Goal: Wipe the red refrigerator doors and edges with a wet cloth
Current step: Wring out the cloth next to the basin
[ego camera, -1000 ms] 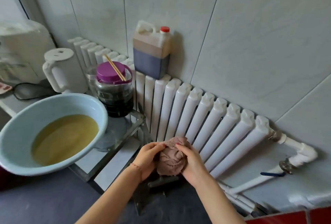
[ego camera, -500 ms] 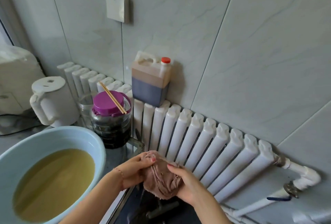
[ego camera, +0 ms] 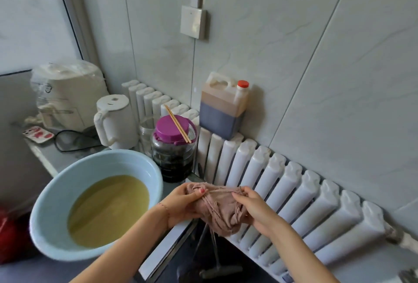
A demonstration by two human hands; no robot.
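Observation:
A bunched brownish-pink cloth (ego camera: 222, 209) with loose threads hangs between both hands, in front of the white radiator. My left hand (ego camera: 183, 205) grips its left end, thumb on top. My right hand (ego camera: 257, 211) holds its right side, fingers curled over the fabric. Just left of the hands stands a pale blue basin (ego camera: 56, 194) of yellowish water. A red surface (ego camera: 6, 235) shows at the lower left edge; I cannot tell whether it is the refrigerator.
A white ribbed radiator (ego camera: 294, 192) runs along the tiled wall. On the glass shelf stand a purple-lidded jar (ego camera: 173, 147) with chopsticks on top, a white kettle (ego camera: 115, 122) and a rice cooker (ego camera: 67, 92). A jug of dark liquid (ego camera: 222, 110) sits on the radiator.
The view has tilted upward, so more wall shows. Both hands have pulled the cloth wider apart, from a tight ball to a stretched bundle.

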